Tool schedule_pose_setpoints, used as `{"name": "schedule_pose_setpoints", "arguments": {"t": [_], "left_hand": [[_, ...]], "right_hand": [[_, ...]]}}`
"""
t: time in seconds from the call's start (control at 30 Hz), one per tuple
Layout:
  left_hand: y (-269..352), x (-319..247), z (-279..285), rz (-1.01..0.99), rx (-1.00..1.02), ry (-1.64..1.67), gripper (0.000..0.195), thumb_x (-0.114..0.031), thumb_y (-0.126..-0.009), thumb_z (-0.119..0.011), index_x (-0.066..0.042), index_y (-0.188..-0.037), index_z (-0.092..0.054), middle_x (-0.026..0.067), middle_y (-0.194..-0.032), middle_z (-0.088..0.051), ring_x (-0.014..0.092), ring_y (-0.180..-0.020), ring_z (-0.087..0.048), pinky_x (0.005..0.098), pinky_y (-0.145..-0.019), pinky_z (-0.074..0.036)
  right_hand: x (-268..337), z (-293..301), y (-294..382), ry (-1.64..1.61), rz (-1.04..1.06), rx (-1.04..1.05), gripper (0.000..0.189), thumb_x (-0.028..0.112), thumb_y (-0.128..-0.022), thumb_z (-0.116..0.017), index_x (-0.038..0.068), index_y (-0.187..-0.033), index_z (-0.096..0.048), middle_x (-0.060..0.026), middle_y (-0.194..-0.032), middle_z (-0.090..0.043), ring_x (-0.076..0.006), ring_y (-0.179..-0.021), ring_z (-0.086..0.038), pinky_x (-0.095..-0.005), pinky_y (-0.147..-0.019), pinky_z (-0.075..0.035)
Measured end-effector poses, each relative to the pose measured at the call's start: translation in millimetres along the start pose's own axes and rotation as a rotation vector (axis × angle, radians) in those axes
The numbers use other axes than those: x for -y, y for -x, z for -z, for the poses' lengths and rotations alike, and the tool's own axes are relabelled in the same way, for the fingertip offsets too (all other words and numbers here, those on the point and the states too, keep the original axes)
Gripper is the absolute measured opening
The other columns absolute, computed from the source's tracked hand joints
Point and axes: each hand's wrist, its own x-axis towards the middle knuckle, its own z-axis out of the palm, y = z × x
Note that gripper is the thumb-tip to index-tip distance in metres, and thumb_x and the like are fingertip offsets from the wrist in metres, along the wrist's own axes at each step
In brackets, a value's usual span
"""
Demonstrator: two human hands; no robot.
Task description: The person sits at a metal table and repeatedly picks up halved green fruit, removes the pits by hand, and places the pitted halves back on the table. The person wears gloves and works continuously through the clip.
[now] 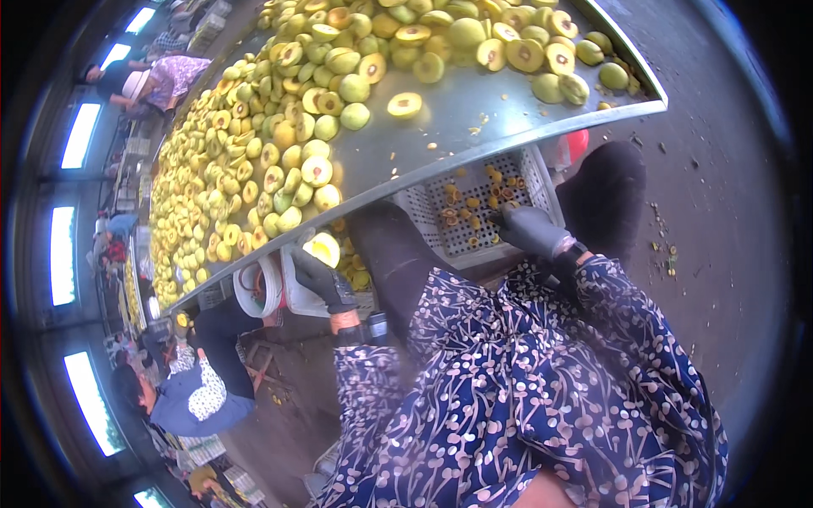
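My left hand (322, 277), in a dark glove, grips a yellow peach half (323, 249) just below the table's front edge. Beneath it is a pale crate (303, 293) with more yellow fruit pieces (357, 272) in it. My right hand (532, 230), gloved in grey, reaches over a perforated white plastic crate (551, 190) between my knees. Brownish peach pits with flesh (474, 202) lie scattered on that crate's floor. A small brownish piece (510, 206) shows at my right fingertips; whether they hold it or a tool is unclear.
A metal-topped table (444, 127) with a raised rim bears a large heap of peach halves (248, 165). A white bucket (257, 289) stands left of my left hand. One co-worker (200, 394) sits close on the left; other people work farther off.
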Motion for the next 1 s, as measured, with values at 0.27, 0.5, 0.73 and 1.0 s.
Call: {"name": "schedule_pose_setpoints", "arguments": {"t": [0.27,0.5,0.73,1.0], "left_hand": [[-15.4,-39.1,-88.6,-0.779,0.398,-0.612,0.036,-0.007,-0.089,-0.058,0.004,-0.122,-0.050,0.0193,-0.124,-0.054,0.032,-0.117,-0.050,0.0402,-0.101,-0.038],[-57.0,4.0,-266.7,-0.971,0.584,-0.843,0.062,-0.042,-0.081,-0.064,-0.002,-0.125,-0.048,0.0220,-0.123,-0.053,0.037,-0.112,-0.051,0.0449,-0.094,-0.041],[-48.7,28.0,-338.8,-0.668,0.954,-0.761,0.056,-0.044,-0.076,-0.068,-0.006,-0.114,-0.054,0.0215,-0.106,-0.060,0.038,-0.101,-0.057,0.0463,-0.083,-0.045],[-3.9,-34.5,-295.2,-0.417,1.135,-0.318,0.043,-0.020,-0.077,-0.075,-0.001,-0.112,-0.059,0.0076,-0.099,-0.062,0.018,-0.090,-0.060,0.0308,-0.081,-0.048]], "right_hand": [[-14.2,-21.9,1.8,-0.062,-0.030,0.092,0.027,0.026,-0.081,-0.058,0.006,-0.097,-0.065,-0.0200,-0.079,-0.065,-0.0382,-0.077,-0.064,-0.0458,-0.069,-0.051],[-7.9,-26.9,7.7,-0.101,0.037,-0.111,0.027,0.029,-0.082,-0.059,0.002,-0.083,-0.057,-0.0190,-0.069,-0.062,-0.0371,-0.066,-0.063,-0.0467,-0.060,-0.050],[-13.0,-23.4,10.5,-0.081,0.106,-0.208,0.026,0.029,-0.083,-0.059,0.004,-0.088,-0.052,-0.0129,-0.056,-0.058,-0.0335,-0.049,-0.058,-0.0447,-0.044,-0.045],[24.9,82.4,15.6,-0.654,0.153,-0.644,0.038,0.021,-0.085,-0.067,0.006,-0.115,-0.050,-0.0145,-0.084,-0.065,-0.0256,-0.076,-0.067,-0.0339,-0.067,-0.053]]}}
